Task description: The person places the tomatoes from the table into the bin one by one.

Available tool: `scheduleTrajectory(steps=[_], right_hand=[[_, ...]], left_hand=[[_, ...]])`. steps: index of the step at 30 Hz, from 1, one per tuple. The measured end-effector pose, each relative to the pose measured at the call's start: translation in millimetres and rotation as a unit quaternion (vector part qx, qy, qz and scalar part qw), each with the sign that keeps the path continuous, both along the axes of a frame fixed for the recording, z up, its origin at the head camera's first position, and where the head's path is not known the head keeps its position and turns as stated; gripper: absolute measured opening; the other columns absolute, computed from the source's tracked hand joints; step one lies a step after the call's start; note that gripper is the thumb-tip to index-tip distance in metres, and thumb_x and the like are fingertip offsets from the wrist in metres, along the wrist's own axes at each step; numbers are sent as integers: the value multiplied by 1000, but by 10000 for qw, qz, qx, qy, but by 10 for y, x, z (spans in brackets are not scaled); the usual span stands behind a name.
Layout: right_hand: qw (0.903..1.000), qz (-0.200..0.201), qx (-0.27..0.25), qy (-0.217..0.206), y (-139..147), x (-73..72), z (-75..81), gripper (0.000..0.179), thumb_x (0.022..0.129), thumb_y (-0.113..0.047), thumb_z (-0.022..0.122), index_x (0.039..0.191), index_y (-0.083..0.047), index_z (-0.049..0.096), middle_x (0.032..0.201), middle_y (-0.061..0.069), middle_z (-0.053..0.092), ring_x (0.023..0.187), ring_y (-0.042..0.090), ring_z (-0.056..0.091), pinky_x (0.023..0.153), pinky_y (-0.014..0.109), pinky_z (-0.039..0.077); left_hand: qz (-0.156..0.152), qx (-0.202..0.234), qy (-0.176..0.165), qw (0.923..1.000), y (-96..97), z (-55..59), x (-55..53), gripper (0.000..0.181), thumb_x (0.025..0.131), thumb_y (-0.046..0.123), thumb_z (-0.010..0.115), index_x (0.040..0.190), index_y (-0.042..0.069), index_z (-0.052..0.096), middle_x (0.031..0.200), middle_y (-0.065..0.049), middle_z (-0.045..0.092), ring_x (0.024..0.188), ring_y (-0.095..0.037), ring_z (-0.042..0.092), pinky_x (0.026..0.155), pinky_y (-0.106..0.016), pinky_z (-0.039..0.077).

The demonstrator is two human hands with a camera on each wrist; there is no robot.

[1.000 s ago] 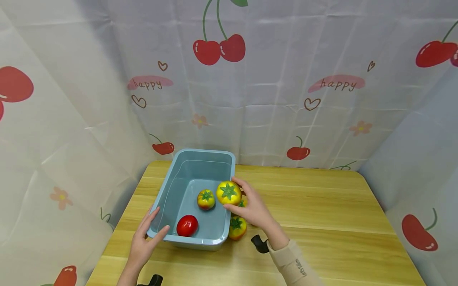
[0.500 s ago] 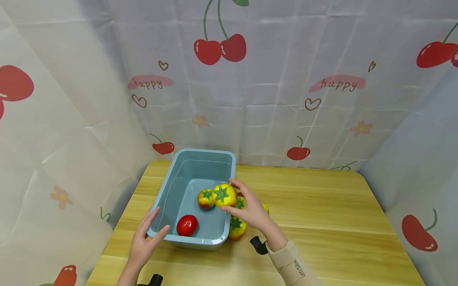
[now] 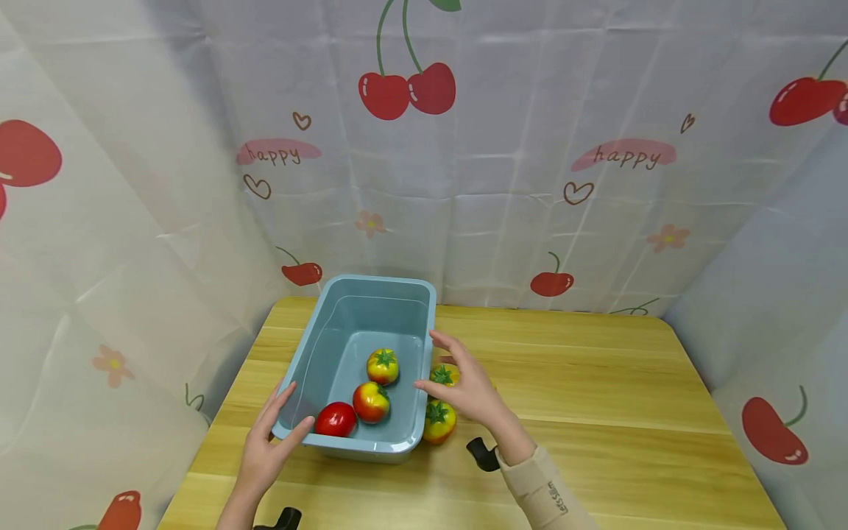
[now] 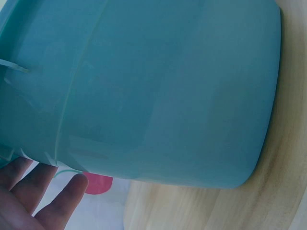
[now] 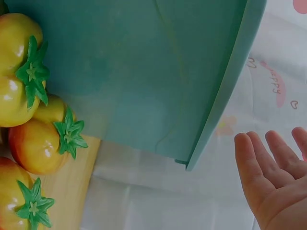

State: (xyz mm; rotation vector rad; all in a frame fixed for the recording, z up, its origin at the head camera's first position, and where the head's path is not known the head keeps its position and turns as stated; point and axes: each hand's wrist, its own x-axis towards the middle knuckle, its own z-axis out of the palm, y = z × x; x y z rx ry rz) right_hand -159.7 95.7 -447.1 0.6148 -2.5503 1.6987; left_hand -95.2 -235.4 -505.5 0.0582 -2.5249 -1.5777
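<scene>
A blue-grey plastic bin (image 3: 358, 446) stands on the left part of the table. Inside it lie a red toy tomato (image 3: 336, 419), a red-yellow one (image 3: 371, 402) and a small yellow-orange toy tomato with a green leafy top (image 3: 383, 366). My left hand (image 3: 265, 449) touches the bin's near left corner with spread, straight fingers. By the bin's right rim, my right hand (image 3: 467, 383) has its fingers apart and holds nothing. Beneath and beside it are more yellow-orange toy tomatoes (image 3: 439, 422), partly hidden by the hand; the right wrist view shows several such tomatoes (image 5: 36, 139) against the bin's outer wall.
The wooden table (image 3: 596, 397) stretches to the right of the bin. A cherry-print cloth (image 3: 490, 213) hangs behind the table and on both sides. Black mounts (image 3: 482, 455) are worn on both wrists.
The right hand has let go of the yellow toy tomato, which now lies in the bin with its red-yellow side showing. The red tomato has shifted slightly left. The left hand has not moved.
</scene>
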Motion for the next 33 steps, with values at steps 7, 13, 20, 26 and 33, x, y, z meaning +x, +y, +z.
scheduleTrajectory(steps=[7, 13, 20, 26, 33], right_hand=[[9998, -142, -135, -38, 60, -15, -29, 78, 77, -34, 78, 143, -15, 39, 140, 8, 44, 121, 33, 47, 95, 49, 41], [9994, -335, -108, -61, 126, -40, -70, 76, 77, -26, 79, 142, -17, 39, 142, 6, 42, 124, 27, 45, 97, 45, 41], [9981, -536, -23, -316, 216, -62, -120, 75, 79, -15, 77, 143, -11, 37, 142, 10, 41, 125, 32, 43, 98, 46, 39], [9978, -639, -2, -173, 299, -75, -211, 75, 78, -24, 78, 142, -16, 39, 142, 8, 42, 125, 28, 43, 97, 45, 40], [9970, -774, 62, 54, 395, -97, -337, 74, 78, -27, 78, 140, -12, 41, 140, 9, 45, 124, 28, 44, 99, 46, 39]], left_hand=[[-7, 15, 20, 10000, 1, 4, 2, 61, 86, 26, 69, 142, 21, 43, 153, -9, 22, 134, -35, 27, 92, -61, 37], [-16, 14, 39, 10000, 3, 3, -2, 61, 87, 26, 69, 142, 21, 44, 153, -9, 22, 133, -36, 27, 92, -62, 37], [-37, 18, 80, 10000, 0, 0, -3, 61, 86, 25, 69, 142, 20, 44, 153, -10, 22, 133, -38, 28, 92, -63, 36], [-44, 2, 22, 10000, 3, 10, 8, 61, 87, 26, 69, 142, 21, 43, 153, -11, 21, 133, -38, 27, 92, -64, 36], [-29, 33, 5, 10000, 5, 11, 8, 62, 87, 26, 69, 142, 21, 43, 153, -10, 21, 134, -37, 27, 92, -63, 36]])
